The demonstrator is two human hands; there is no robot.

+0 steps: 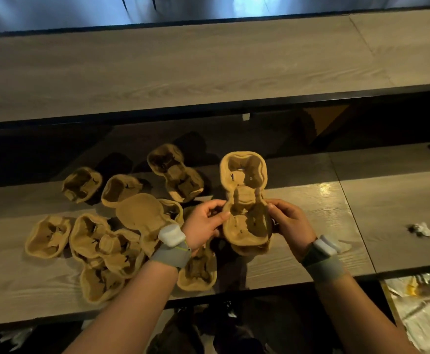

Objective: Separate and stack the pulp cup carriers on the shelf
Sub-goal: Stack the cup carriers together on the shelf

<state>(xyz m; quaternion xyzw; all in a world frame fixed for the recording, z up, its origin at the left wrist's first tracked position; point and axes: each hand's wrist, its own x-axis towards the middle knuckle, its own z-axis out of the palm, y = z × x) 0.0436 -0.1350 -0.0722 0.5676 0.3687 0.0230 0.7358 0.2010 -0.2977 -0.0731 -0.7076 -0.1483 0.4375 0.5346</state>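
Pale wood-grain shelf point(336, 226): bare from 12 to 4 o'clock of the held carrier. Scattered tan moulded-pulp cup carriers point(111, 241) crowd 8 to 11 o'clock. Crumpled white paper scraps point(422, 229) far at 3. Upper wood shelf board point(183, 72) overhangs at 12.

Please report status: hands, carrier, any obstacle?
Both hands, left and right, grip one pulp carrier above shelf. Loose carriers scattered left. Nothing blocking.
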